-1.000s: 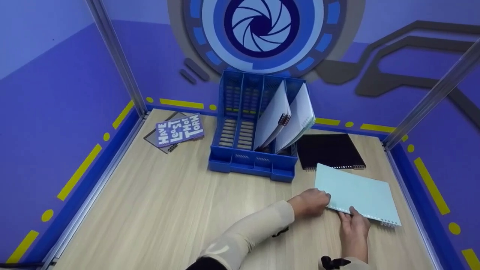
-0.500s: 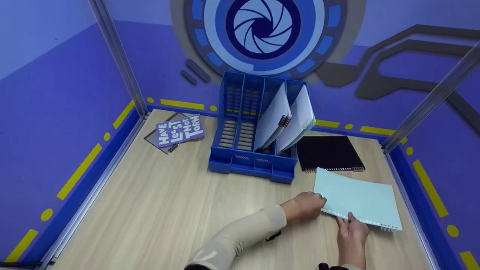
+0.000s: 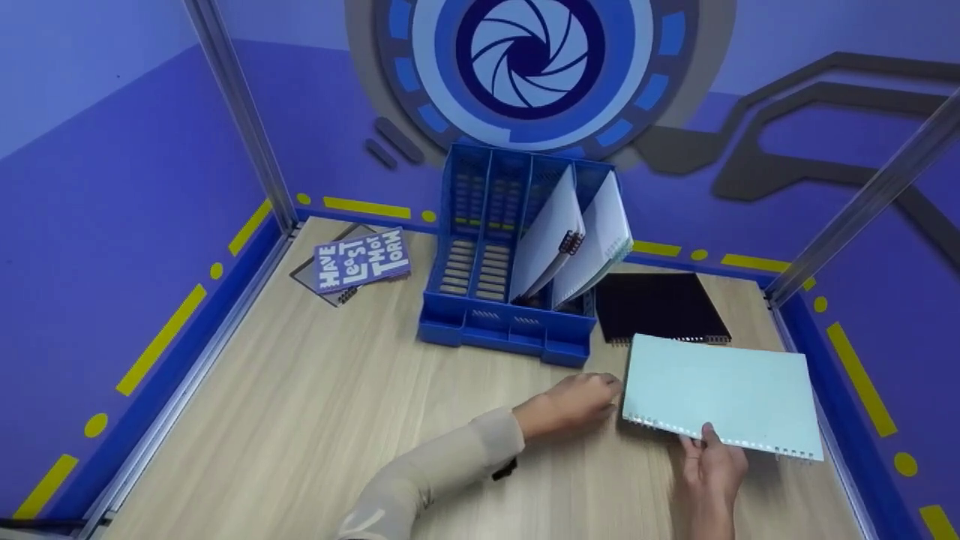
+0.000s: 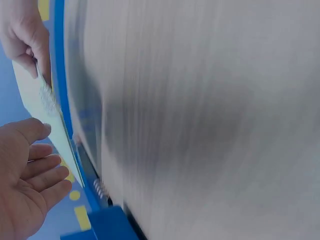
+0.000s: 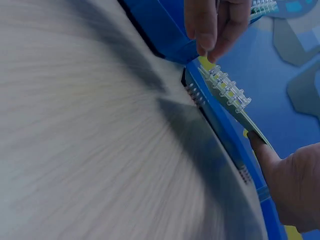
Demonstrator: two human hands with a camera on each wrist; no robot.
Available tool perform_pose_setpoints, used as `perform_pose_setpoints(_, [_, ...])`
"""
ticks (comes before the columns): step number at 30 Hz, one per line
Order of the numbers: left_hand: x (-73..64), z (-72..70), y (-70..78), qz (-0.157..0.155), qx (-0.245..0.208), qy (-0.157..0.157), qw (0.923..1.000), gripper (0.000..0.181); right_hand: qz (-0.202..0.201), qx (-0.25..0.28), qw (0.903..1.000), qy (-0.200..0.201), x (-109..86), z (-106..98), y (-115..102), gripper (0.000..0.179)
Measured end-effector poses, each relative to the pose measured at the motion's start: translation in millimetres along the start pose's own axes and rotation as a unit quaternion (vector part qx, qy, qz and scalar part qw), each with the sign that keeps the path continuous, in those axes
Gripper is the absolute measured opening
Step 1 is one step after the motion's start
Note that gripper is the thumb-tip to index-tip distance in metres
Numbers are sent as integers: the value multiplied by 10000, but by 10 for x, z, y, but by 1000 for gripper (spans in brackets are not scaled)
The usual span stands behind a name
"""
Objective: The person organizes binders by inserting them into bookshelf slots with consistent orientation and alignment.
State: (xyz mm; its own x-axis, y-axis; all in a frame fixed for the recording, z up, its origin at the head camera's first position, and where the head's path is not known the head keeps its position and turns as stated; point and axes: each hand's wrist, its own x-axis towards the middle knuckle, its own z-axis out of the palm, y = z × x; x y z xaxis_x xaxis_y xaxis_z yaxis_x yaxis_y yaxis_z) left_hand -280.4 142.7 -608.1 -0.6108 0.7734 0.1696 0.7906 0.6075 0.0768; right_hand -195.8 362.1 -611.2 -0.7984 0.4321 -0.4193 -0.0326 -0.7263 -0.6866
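A pale mint-green spiral notebook [image 3: 724, 390] is held up off the table, its row of holes and rings along the near edge. My right hand [image 3: 712, 469] pinches that edge, thumb on top and fingers beneath. Clear rings [image 5: 230, 90] stick out from the notebook in the right wrist view. Just left of the notebook, my left hand [image 3: 577, 405] is apart from it in the head view. Seen from the left wrist, the left hand [image 4: 35, 180] holds nothing, with its fingers loosely extended.
A blue file rack [image 3: 506, 307] stands at the back, with white-paged spiral notebooks [image 3: 551, 232] leaning in its right slots. Behind the mint notebook lies a black spiral notebook [image 3: 660, 304]. A purple lettered notebook [image 3: 364, 260] rests on a grey one at far left.
My left hand has let go of the mint notebook's left corner and moved left. The notebook has turned a little and shifted right, still in my right hand.
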Motion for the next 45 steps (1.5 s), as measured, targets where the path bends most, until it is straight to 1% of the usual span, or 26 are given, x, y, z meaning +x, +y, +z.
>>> perform_pose_setpoints(4, [-213,-95,-178,-312,-147,380,9987,25,-124,-1,9999,-25,-97,67,8,60])
perform_pose_setpoints(8, [-415,-218,-352,-718,-394,675,9943,26,-253,-7,9997,-60,-186,116,4,59])
perform_pose_setpoints(11, [-560,-332,-459,-1022,-643,784,9896,30,-394,-172,9989,-203,-246,160,-7,59])
perform_pose_setpoints(13, [-649,-404,-528,-1171,-799,873,9860,32,-431,-193,9986,-237,-287,197,-21,59])
perform_pose_setpoints(16, [-772,-481,-656,-1355,-882,1021,9815,34,-436,-185,9984,-300,-350,260,-45,58])
perform_pose_setpoints(19, [-911,-534,-825,-1581,-900,1288,9748,34,-438,-240,9982,-344,-423,333,-54,57])
perform_pose_setpoints(21, [-1017,-556,-962,-1728,-919,1572,9680,32,-466,-391,9974,-387,-474,378,-45,57])
perform_pose_setpoints(23, [-1132,-572,-1106,-1862,-923,1934,9589,30,-465,-494,9970,-382,-525,422,-32,57])
perform_pose_setpoints(24, [-1189,-572,-1186,-1891,-871,2165,9538,29,-454,-532,9968,-382,-546,445,-24,57])
perform_pose_setpoints(27, [-1356,-566,-1439,-2097,-805,2699,9363,26,-408,-789,9950,-450,-603,525,7,61])
perform_pose_setpoints(28, [-1413,-564,-1522,-2209,-777,2833,9300,26,-390,-881,9942,-480,-618,560,20,62])
perform_pose_setpoints(30, [-1515,-561,-1686,-2483,-814,2981,9181,27,-384,-1141,9909,-602,-644,627,55,63])
perform_pose_setpoints(33, [-1643,-566,-1884,-3097,-1083,2816,9017,35,-400,-1431,9863,-711,-680,723,129,62])
perform_pose_setpoints(35, [-1702,-565,-1986,-3543,-1407,2529,8892,42,-423,-1582,9832,-809,-709,775,187,61])
perform_pose_setpoints(38, [-1752,-547,-2098,-4039,-1882,2154,8689,49,-422,-1611,9809,-1002,-765,839,280,59])
perform_pose_setpoints(39, [-1758,-537,-2124,-4166,-2036,2050,8620,51,-425,-1610,9800,-1090,-785,860,310,60])
perform_pose_setpoints(41, [-1753,-514,-2159,-4320,-2359,1969,8479,52,-400,-1518,9794,-1268,-820,904,363,60])
perform_pose_setpoints(43, [-1727,-484,-2179,-4377,-2650,1926,8373,51,-375,-1419,9792,-1398,-849,961,411,60])
perform_pose_setpoints(45, [-1687,-453,-2196,-4431,-2828,1911,8290,50,-393,-1456,9772,-1497,-873,1029,458,58])
